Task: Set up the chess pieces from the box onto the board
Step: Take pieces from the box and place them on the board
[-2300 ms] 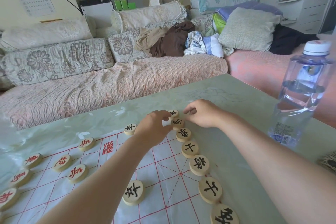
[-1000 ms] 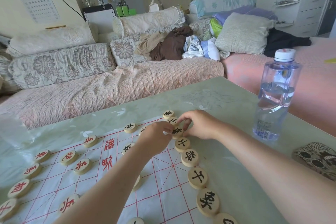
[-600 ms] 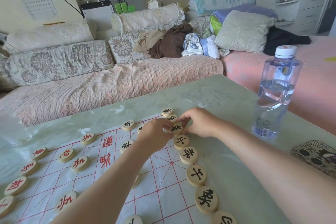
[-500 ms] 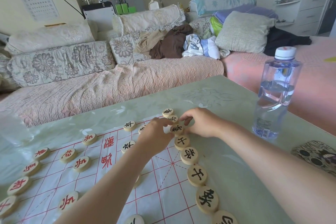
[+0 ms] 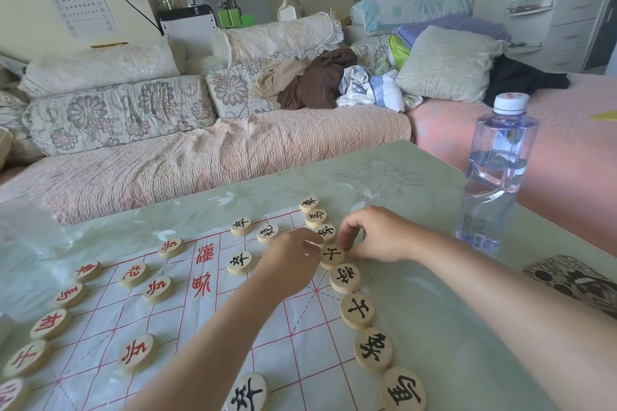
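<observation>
Both arms reach forward over the board (image 5: 233,327), a thin sheet with a red grid lying flat on the table (image 5: 434,327). Left hand (image 5: 288,264) sits knuckles-up, fingers curled inward toward a black-lettered piece (image 5: 331,255) in the right-edge row; its fingertips are hidden by the knuckles, so cannot tell if they pinch it. Right hand (image 5: 377,237) comes in from the table side, thumb and forefinger curved down beside that same piece, apparently touching its rim, other fingers loosely bent.

Half a second back both hands were one piece further up the row, at the third disc (image 5: 325,231); that disc now lies uncovered and the hands have dropped back to the fourth. Other pieces look unmoved.

Black row (image 5: 357,310) runs along the board's right edge, discs nearly touching each other, the near ones overhanging the sheet edge onto bare table. Red pieces (image 5: 133,352) sit spread out along the left side. Mid-board grid is open. Water bottle (image 5: 494,173) stands to the right, near the table's edge, well apart from the hands. Patterned object (image 5: 574,280) lies beside the right forearm. No box is in view.
</observation>
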